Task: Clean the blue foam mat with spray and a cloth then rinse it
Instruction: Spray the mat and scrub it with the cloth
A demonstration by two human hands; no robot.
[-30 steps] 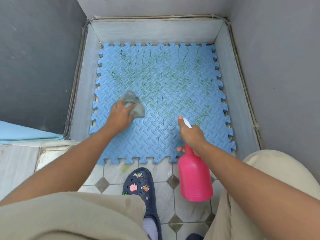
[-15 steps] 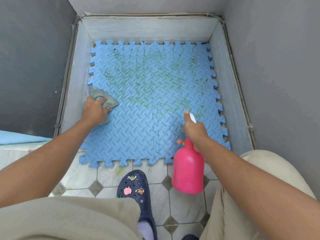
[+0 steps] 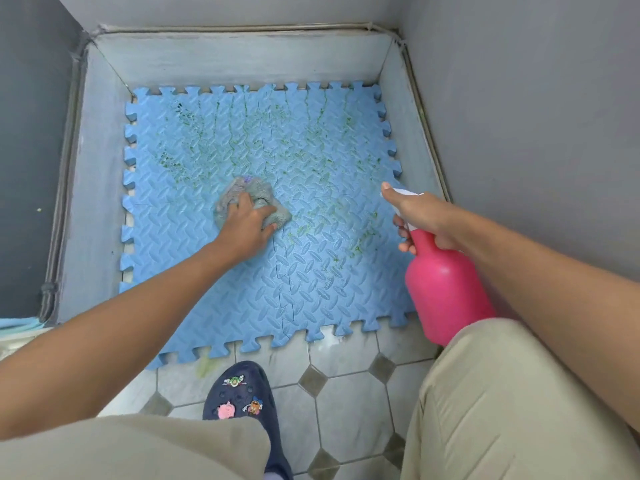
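The blue foam mat (image 3: pixel 311 271) lies flat in a grey, kerbed floor bay (image 3: pixel 100 188). It is made of interlocking pieces with toothed edges. Its far edge sits close to the bay's back kerb, and its near edge reaches out onto the tiled floor (image 3: pixel 349 403). It is roughly square, so no long axis stands out (a seam between pieces runs from the far edge to the near edge through the middle). It is turned slightly, with the near right corner lying farther from the person than the near left one. Green stains (image 3: pixel 242 140) streak the far half and the right side.

The left hand (image 3: pixel 247 226) reaches forward from a nearly straight arm, palm down near the mat's centre. Its fingers are curled over a bunched grey cloth (image 3: pixel 230 197), gripping it and pressing it onto the mat.

The right hand (image 3: pixel 426 216) is wrapped round the neck of a pink spray bottle (image 3: pixel 446 285), which it holds in the air above the mat's right edge. The index finger lies along the white spray head (image 3: pixel 405 192). The bottle's long axis is tilted, with its base toward the person's right knee and its head up and away, and the nozzle points left across the mat.

A dark clog (image 3: pixel 239 396) with charms stands on the tiles at the mat's near edge.
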